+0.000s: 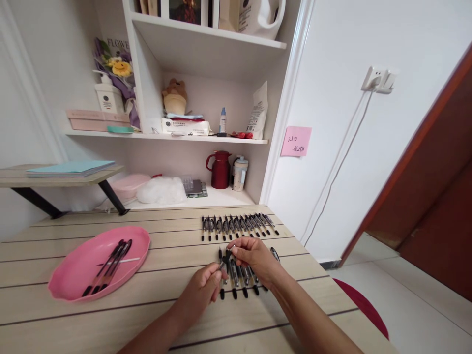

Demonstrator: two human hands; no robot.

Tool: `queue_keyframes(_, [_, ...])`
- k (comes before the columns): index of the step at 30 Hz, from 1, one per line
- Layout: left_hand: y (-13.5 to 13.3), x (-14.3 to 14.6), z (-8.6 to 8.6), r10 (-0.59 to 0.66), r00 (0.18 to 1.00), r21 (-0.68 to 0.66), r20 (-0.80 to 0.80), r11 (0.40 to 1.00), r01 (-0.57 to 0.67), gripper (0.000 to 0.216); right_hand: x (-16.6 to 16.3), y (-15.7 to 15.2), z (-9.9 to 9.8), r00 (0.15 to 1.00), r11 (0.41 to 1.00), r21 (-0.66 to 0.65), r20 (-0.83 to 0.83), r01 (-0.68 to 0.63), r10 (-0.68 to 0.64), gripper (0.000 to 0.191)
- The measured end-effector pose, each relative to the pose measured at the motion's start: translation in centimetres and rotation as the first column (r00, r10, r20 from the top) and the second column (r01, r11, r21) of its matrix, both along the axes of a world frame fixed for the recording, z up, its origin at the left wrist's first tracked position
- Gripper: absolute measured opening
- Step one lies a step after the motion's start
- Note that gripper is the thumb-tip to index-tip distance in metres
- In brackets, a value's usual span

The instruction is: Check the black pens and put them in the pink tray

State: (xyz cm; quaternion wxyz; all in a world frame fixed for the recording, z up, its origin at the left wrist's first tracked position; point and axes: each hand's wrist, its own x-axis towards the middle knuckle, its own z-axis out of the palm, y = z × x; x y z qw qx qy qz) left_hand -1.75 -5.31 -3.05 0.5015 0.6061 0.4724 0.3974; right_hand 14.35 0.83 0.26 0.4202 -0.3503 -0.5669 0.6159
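My left hand (202, 289) is closed around the lower part of a pen (227, 256), held over the near group of pens. The fingertips of my right hand (254, 256) pinch the upper end of that same pen, and its exact parts are partly hidden by my fingers. Beneath both hands lies a group of clear-barrelled pens (234, 282) with black ends, partly covered by my right hand. Farther back, a neat row of similar pens (231, 226) lies side by side on the wooden table (169, 260).
At left, a pink plate (59, 290) holds several black pens (115, 265) and a thin white stick (131, 259). A small raised stand (106, 174) carries blue-covered paper (72, 167). Behind the table, shelves hold a red jug (220, 170) and a tumbler (240, 174).
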Motion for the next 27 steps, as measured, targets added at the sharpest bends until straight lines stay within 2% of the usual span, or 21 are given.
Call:
queue_keyframes(6, [-0.4,0.2,0.9,0.078,0.980,0.159,-0.181,0.986,-0.049,0.026,-0.2,-0.2,-0.1,0.999,0.999,0.004,0.038,0.036,-0.036,0.026])
queue_keyframes(11, [-0.8,0.5,1.3,0.205,0.937,0.329,-0.282,0.938,-0.107,0.023,-0.7,-0.5,0.0,0.995,0.996,0.002,0.023,0.093,-0.093,0.024])
queue_keyframes(15, [-0.8,0.4,1.2,0.266,0.906,0.366,-0.329,0.921,-0.138,0.022,-1.0,-0.6,-0.4,0.992,0.991,0.039,0.019,0.125,-0.126,0.022])
queue_keyframes(19, [-0.6,0.4,1.7,0.217,0.936,0.348,-0.278,0.931,-0.113,0.023,-0.8,-0.6,-0.4,0.993,0.993,0.020,-0.029,0.114,-0.113,0.024])
queue_keyframes(23, [-0.5,0.2,2.0,0.114,0.975,0.216,-0.189,0.974,-0.072,0.025,-0.2,-0.6,-0.2,0.987,0.995,-0.063,-0.141,0.072,-0.080,0.031])
queue_keyframes(27, [-0.3,0.1,1.3,0.065,0.996,0.105,-0.066,0.993,-0.058,0.026,0.0,-0.5,-0.2,0.982,0.998,-0.041,-0.178,0.052,-0.058,0.032])
